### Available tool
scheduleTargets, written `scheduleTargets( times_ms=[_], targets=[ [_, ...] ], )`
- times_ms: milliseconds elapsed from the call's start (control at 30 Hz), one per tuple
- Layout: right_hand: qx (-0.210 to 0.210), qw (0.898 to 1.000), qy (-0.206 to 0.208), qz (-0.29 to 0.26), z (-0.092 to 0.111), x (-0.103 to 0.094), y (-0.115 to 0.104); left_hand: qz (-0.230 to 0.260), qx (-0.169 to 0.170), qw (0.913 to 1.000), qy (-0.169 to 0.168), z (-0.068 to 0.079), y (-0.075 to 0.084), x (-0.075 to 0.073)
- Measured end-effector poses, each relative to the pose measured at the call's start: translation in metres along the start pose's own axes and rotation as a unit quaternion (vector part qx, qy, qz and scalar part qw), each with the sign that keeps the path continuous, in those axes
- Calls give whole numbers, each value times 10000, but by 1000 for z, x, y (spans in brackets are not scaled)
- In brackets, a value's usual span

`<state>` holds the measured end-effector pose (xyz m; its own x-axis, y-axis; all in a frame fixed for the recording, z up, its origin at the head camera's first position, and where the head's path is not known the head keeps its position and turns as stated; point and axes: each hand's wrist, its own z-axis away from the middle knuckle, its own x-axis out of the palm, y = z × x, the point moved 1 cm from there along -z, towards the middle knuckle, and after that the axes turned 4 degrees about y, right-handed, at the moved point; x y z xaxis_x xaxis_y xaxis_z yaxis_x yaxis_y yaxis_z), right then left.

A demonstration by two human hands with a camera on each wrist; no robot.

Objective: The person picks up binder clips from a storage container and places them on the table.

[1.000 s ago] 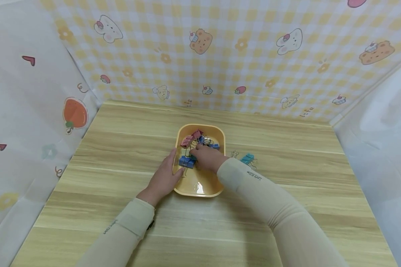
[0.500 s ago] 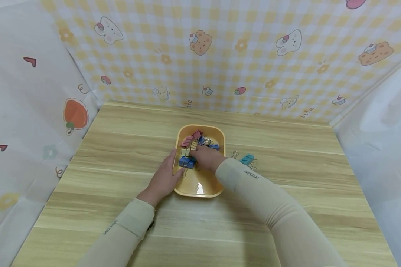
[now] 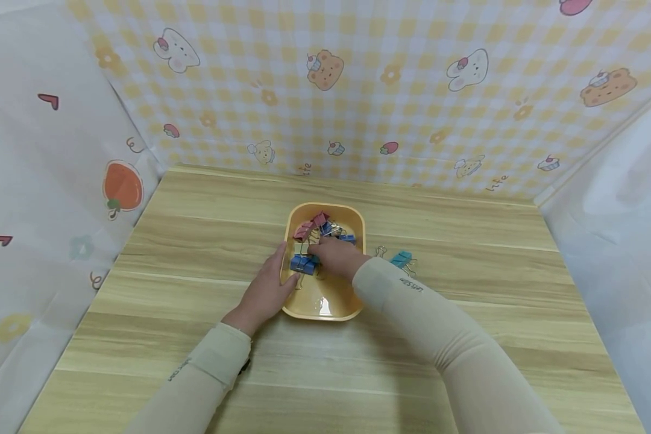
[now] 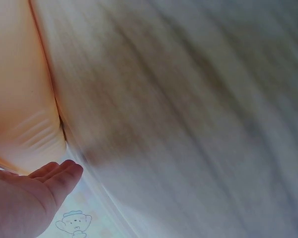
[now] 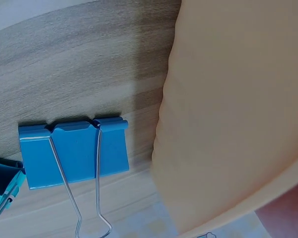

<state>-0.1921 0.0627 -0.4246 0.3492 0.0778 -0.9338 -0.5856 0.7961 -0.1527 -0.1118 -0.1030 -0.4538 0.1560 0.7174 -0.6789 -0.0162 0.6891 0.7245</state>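
An orange-yellow plastic tray on the table contains several binder clips. My left hand grips its left wall, thumb over the rim and fingers along the outside. My right hand reaches over the right rim and pinches a teal binder clip inside, mostly hidden by the fingers. Just left of that is a blue binder clip. Pink binder clips lie toward the back, with another blue clip at the right side of the tray.
Outside the tray on the right, a teal binder clip lies on the wooden table. A blue binder clip lies near the tray wall in the right wrist view. A yellow checked sheet stands behind the table, white sheets at both sides.
Almost nothing differs: both hands stay at the tray, and the blue clip beside the right fingers has shifted very slightly.
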Motion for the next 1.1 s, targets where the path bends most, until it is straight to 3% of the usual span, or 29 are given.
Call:
scheduleTargets(
  times_ms=[500, 1100],
  targets=[
    [-130, 9990, 179, -397, 10, -10, 2, 21, -24, 10000, -17, 1, 0, -1],
    [-593, 9871, 1304, -716, 29, -22, 6, 40, -2, 10000, -25, 1, 2, -2]
  ],
)
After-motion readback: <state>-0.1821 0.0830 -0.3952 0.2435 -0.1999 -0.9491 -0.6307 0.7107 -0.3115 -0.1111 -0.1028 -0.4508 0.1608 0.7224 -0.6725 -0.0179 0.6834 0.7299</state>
